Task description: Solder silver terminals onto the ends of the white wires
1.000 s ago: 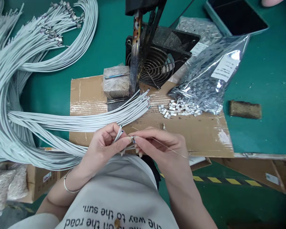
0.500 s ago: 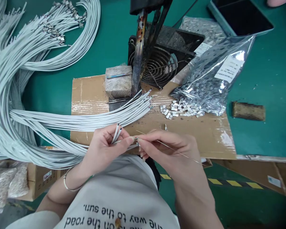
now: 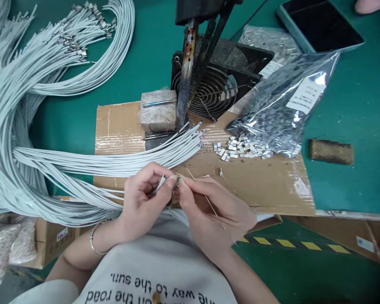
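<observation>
My left hand (image 3: pixel 145 202) is closed around a few white wires (image 3: pixel 160 184), whose dark-tipped ends stick up between thumb and fingers. Against it, my right hand (image 3: pixel 209 207) pinches a tiny metal terminal (image 3: pixel 178 180) at a wire's end; the fingertips hide most of it. A thin, solder-like strand (image 3: pixel 213 209) runs slantwise across the right hand, and where it is gripped is hidden. Just beyond the hands, a bundle of white wires (image 3: pixel 107 162) lies on cardboard (image 3: pixel 240 190). One loose metal terminal (image 3: pixel 221 172) rests near my right hand.
A soldering stand (image 3: pixel 186 71) rises before a black fan (image 3: pixel 212 90), with a wrapped block (image 3: pixel 158 116) beside it. Metal terminals (image 3: pixel 243 147) spill from a clear bag (image 3: pixel 278 114). A phone (image 3: pixel 319 25), a brown block (image 3: pixel 331 151) and coiled wires (image 3: pixel 6 126) lie around.
My right hand has drawn lower and turned, its fingertips now closer against my left thumb. The wire ends in my left hand have tipped down, and the thin strand slants more steeply.
</observation>
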A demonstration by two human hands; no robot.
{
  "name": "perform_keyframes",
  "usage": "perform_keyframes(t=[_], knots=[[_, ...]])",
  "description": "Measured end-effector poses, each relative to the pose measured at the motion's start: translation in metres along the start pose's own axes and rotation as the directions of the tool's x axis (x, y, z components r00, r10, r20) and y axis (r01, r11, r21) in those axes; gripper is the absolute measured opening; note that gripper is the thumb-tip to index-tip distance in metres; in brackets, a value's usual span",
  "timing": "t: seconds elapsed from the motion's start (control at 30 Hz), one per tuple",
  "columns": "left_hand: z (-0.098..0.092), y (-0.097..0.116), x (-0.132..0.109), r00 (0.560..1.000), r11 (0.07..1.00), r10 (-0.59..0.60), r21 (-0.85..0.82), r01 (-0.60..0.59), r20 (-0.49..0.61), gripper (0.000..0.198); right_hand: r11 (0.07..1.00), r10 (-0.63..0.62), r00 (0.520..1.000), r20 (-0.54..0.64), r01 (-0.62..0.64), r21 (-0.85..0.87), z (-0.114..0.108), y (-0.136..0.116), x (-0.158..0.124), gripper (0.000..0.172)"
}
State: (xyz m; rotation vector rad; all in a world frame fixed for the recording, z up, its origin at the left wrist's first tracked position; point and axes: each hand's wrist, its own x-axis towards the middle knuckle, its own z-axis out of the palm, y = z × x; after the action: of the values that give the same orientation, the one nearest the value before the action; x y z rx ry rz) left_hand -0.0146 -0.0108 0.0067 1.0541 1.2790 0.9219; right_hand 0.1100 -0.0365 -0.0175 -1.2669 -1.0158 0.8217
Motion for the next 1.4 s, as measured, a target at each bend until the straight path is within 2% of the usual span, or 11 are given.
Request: perform_keyframes(t=[0.1, 0.2, 0.27, 0.37, 0.47, 0.77, 0.87, 1.03, 1.4], knots=[[-0.004, 0.002, 0.006, 0.996, 0.989, -0.090, -0.112, 0.092, 0.025, 0.015, 0.997, -0.028, 0.998, 0.064, 0.033, -0.067, -0.004, 0.001, 0.003, 0.033], [-0.008, 0.003, 0.010, 0.990, 0.985, -0.137, -0.105, 0.140, 0.027, 0.018, 0.997, -0.013, 0.989, 0.148, 0.024, -0.071, -0.012, 0.000, 0.010, 0.029], [-0.008, 0.004, 0.011, 0.989, 0.986, -0.144, -0.086, 0.145, 0.014, 0.016, 0.997, 0.038, 0.983, 0.179, -0.026, -0.069, -0.017, 0.000, 0.014, 0.026], [-0.006, 0.007, 0.013, 0.990, 0.989, -0.138, -0.060, 0.137, -0.025, 0.012, 0.989, 0.136, 0.985, 0.103, -0.130, -0.064, -0.023, -0.001, 0.018, 0.018], [-0.003, 0.011, 0.014, 0.990, 0.992, -0.129, -0.019, 0.128, -0.058, 0.011, 0.988, 0.147, 0.989, 0.030, -0.145, -0.053, -0.027, -0.003, 0.021, 0.014], [0.003, 0.020, 0.015, 0.990, 0.989, -0.106, 0.089, 0.115, -0.095, 0.011, 0.992, 0.023, 0.991, 0.130, -0.007, -0.124, -0.021, -0.008, 0.030, 0.022], [0.003, 0.021, 0.016, 0.989, 0.991, -0.092, 0.082, 0.102, -0.114, 0.010, 0.989, 0.038, 0.992, 0.121, -0.021, -0.146, -0.021, -0.007, 0.031, 0.020], [0.001, 0.020, 0.017, 0.994, 0.994, -0.080, 0.069, 0.084, -0.069, 0.011, 0.993, 0.068, 0.995, 0.072, -0.060, -0.102, -0.024, -0.004, 0.032, 0.020], [0.000, 0.018, 0.017, 0.994, 0.992, -0.055, 0.106, 0.065, -0.096, 0.013, 0.990, 0.133, 0.969, 0.207, -0.138, 0.010, -0.029, 0.004, 0.030, 0.026]])
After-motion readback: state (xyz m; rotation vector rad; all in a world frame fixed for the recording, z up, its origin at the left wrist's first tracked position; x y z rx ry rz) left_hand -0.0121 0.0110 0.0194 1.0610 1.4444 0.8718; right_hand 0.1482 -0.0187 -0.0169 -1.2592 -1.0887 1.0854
